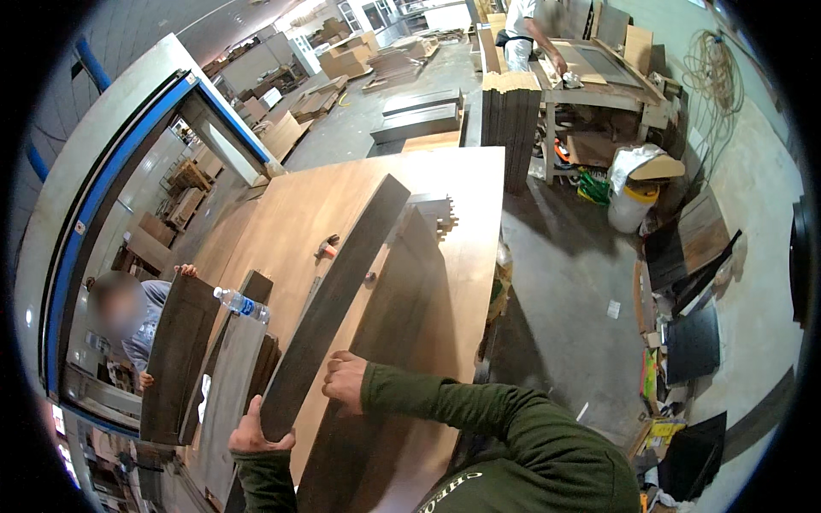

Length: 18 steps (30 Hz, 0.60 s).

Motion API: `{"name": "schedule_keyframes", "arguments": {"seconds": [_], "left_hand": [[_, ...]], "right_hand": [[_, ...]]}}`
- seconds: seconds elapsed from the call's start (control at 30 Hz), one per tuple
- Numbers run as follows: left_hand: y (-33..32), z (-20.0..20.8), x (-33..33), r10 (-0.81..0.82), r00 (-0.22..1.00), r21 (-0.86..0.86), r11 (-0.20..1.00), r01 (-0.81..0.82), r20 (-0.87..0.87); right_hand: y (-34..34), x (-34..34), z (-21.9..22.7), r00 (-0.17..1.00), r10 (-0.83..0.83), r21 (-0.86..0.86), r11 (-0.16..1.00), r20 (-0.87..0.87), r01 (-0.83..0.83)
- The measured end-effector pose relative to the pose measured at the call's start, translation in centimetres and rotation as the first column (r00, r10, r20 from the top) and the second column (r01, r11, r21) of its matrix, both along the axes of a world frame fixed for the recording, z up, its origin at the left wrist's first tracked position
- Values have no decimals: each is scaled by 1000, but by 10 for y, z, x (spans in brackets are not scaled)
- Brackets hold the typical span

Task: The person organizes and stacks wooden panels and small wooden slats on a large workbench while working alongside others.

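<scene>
A long dark grey-brown board stands tilted on its edge over the light wooden tabletop. My left hand grips its near end, thumb on one side and fingers on the other. Just right of the board, my right hand is closed with curled fingers; what they hold, if anything, is hidden. Below that hand lies a second dark panel, partly in shadow. A hammer with an orange-red handle rests beyond the long board.
Dark planks and a water bottle lie at left, where a co-worker's hand holds another dark panel. Short dark pieces lie at the far edge. Behind, another person works at a bench.
</scene>
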<state>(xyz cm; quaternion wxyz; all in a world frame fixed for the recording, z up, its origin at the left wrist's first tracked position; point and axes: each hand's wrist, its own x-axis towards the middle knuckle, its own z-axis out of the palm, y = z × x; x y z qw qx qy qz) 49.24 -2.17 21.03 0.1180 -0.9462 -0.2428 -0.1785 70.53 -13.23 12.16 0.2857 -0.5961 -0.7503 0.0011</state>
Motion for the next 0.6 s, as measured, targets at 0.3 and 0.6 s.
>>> {"name": "schedule_keyframes", "arguments": {"seconds": [0.3, 0.6], "left_hand": [[-1, -2, -18, -78, 996, 91, 993, 74, 42], [-13, 16, -61, -31, 997, 185, 982, 44, -73]], "right_hand": [[8, 0, -7, 1000, -10, -15, 1000, -24, 10], [39, -35, -24, 995, 78, 227, 972, -60, -63]]}}
